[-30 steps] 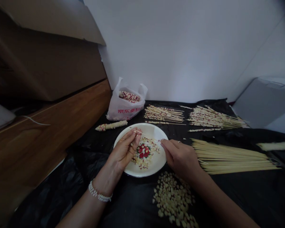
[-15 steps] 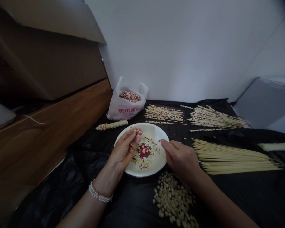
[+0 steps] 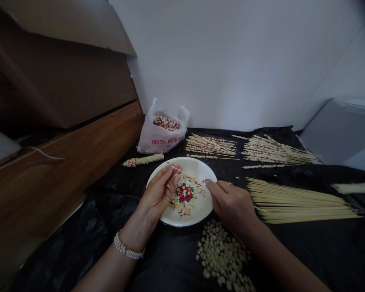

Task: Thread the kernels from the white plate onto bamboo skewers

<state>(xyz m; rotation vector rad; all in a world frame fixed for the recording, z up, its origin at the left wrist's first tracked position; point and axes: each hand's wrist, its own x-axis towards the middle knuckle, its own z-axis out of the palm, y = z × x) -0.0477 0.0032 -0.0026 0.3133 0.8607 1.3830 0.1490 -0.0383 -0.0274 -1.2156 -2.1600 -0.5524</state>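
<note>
Over a white enamel bowl (image 3: 200,209), my left hand (image 3: 162,188) pinches a pale corn kernel at the fingertips, with another light kernel showing among the curled fingers. A thin wooden skewer (image 3: 180,170) runs from those fingertips toward my right hand (image 3: 231,200), which is closed on its other end at the bowl's right rim. Part of the skewer is hard to see against the bowl. Loose cream and dark red corn kernels (image 3: 184,209) lie in the bowl around a printed red flower.
Behind the bowl are a bag of corn cobs (image 3: 162,140), a partly stripped cob (image 3: 143,160) and two piles of kernel-threaded skewers (image 3: 211,146). Bare skewers (image 3: 301,202) lie at right, a kernel heap (image 3: 225,255) in front. A cardboard box (image 3: 63,81) stands left.
Almost nothing differs. The skewer between my hands has shifted slightly, with its end at my left fingertips a little more visible; both hands stay in nearly the same place.
</note>
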